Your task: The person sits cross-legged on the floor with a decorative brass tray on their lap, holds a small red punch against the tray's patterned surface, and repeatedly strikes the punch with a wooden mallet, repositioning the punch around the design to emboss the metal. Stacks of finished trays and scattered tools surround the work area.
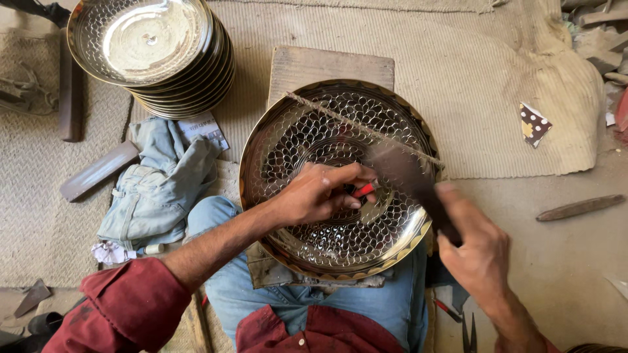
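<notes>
Golden brass plate [307,140], scale pattern engraved all over; red-handled tool [364,190] just past left fingers [353,175]; dark blurred hammer [409,180] above right fingers [451,196].

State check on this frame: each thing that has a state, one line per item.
left hand: closed around a red-handled tool, tip on the plate
right hand: gripping a dark hammer, blurred, raised over the plate
engraved metal plate: tilted on the lap, resting against a wooden block
stack of plates: piled face up, untouched
denim cloth: crumpled on the mat
scissors: lying on the floor, open or shut unclear
</notes>
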`<state>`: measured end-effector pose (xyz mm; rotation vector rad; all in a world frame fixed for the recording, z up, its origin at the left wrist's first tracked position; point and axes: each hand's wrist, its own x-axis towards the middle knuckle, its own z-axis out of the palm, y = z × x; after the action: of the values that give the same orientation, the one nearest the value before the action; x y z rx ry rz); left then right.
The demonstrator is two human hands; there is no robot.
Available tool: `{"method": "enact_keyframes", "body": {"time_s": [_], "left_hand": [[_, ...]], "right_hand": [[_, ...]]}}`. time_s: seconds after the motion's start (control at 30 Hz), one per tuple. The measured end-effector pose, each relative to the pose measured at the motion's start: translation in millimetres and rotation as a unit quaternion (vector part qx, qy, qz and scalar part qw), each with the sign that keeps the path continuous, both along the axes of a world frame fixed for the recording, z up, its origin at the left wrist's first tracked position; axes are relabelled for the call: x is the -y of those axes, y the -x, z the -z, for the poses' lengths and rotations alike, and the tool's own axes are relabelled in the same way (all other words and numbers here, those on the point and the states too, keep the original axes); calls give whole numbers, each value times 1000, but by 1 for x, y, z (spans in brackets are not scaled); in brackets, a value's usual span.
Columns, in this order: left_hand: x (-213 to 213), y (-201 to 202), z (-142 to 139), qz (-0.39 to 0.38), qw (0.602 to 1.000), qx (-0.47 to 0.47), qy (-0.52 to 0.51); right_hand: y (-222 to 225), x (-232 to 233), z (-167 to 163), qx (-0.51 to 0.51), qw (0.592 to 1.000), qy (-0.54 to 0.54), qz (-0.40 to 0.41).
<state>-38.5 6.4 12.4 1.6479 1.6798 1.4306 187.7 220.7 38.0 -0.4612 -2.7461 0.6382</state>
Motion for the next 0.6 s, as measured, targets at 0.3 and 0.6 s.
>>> {"method": "enact_keyframes", "body": {"time_s": [0.3, 0.6], "left_hand": [[1, -1, -5, -4, 1000, 6, 4], [-2, -4, 2, -30, 999, -28, -5]], "right_hand": [[-2, -6, 5, -12, 999, 50, 3], [-7, -12, 17, -46, 991, 122, 19]]}}
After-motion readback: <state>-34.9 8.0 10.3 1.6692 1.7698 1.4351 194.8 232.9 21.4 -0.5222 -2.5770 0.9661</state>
